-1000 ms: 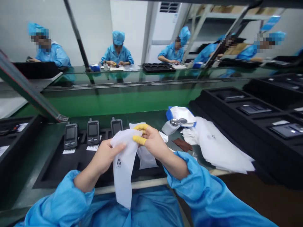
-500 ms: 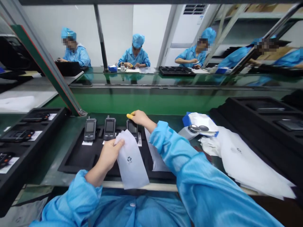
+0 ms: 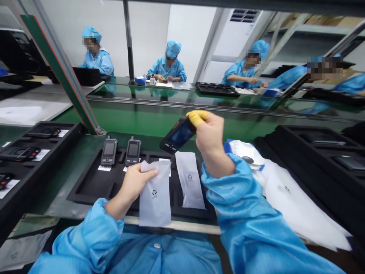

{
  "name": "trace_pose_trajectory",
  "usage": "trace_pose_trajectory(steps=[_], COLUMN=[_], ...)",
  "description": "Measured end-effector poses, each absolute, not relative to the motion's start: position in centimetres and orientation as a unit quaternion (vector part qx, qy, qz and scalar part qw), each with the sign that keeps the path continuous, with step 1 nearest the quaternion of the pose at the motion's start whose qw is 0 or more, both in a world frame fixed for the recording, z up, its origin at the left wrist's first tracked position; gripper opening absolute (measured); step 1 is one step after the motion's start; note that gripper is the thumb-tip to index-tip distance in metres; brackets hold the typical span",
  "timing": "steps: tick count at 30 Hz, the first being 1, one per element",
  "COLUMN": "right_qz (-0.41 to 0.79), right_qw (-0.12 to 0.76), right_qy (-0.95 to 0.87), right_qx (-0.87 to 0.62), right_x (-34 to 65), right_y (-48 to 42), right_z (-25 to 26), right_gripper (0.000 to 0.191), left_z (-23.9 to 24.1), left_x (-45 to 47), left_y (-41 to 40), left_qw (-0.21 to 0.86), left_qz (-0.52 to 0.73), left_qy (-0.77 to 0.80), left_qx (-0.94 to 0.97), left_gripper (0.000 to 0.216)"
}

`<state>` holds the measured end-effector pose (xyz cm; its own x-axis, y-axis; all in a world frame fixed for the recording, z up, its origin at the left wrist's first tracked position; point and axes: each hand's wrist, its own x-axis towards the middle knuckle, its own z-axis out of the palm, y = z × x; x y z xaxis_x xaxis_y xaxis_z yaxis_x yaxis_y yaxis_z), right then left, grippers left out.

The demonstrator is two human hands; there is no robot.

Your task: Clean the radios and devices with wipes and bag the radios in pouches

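Observation:
My left hand [image 3: 135,183] pinches the top edge of a white plastic bag [image 3: 154,209] printed with a recycling mark and "CPE". In my right hand [image 3: 211,133], with yellow finger covers, is a black handheld radio [image 3: 179,135], tilted in the air above and to the right of the bag. Its screen is visible; the covered fingers hide its upper end. Below lies a black tray [image 3: 89,186]. Two similar radios, a left one [image 3: 109,151] and a right one [image 3: 133,152], rest in it with white labels. Another CPE bag [image 3: 191,190] lies at the tray's right.
To the right are a stack of white bags [image 3: 302,209], a blue box [image 3: 228,146] with white material, and black trays [image 3: 313,152]. Another tray [image 3: 54,146] with devices stands left. A slanted metal post [image 3: 65,76] rises there. Several co-workers sit across the green bench.
My right hand has lifted the radio out of the tray, up and to the right. The bag in my left hand now hangs straighter, and the other bag is uncovered.

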<state>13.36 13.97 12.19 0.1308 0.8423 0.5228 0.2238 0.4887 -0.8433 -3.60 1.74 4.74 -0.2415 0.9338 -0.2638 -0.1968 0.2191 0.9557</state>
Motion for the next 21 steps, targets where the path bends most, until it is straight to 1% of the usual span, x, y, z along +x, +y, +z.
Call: trace_pose_trajectory(steps=[1, 2, 3, 6, 13, 21], right_qz=[0.261, 0.272, 0.283, 0.298, 0.321, 0.329], right_qw=[0.658, 0.686, 0.695, 0.701, 0.715, 0.725], right_qy=[-0.592, -0.581, -0.578, -0.574, -0.531, -0.515], right_qx=[-0.385, -0.343, -0.32, -0.3, -0.323, -0.316], right_x=[13.7, 13.9, 13.9, 13.4, 12.9, 13.1], right_y=[13.5, 12.9, 12.3, 10.8, 9.8, 9.3], right_z=[13.0, 13.7, 14.3, 14.8, 12.8, 12.0], right_gripper=[0.016, 0.017, 0.018, 0.021, 0.021, 0.019], left_z=[4.8, 4.9, 5.0, 5.2, 5.1, 4.4], left_x=[-3.3, -3.1, -2.8, -2.3, -2.1, -1.8], left_y=[1.9, 2.0, 2.1, 2.4, 2.0, 2.0], left_qw=[0.529, 0.532, 0.533, 0.536, 0.55, 0.592], left_qz=[0.533, 0.531, 0.529, 0.526, 0.523, 0.51], left_qy=[0.575, 0.573, 0.572, 0.571, 0.566, 0.541], left_qx=[0.324, 0.327, 0.33, 0.332, 0.323, 0.31], left_gripper=[0.026, 0.026, 0.026, 0.025, 0.026, 0.042])
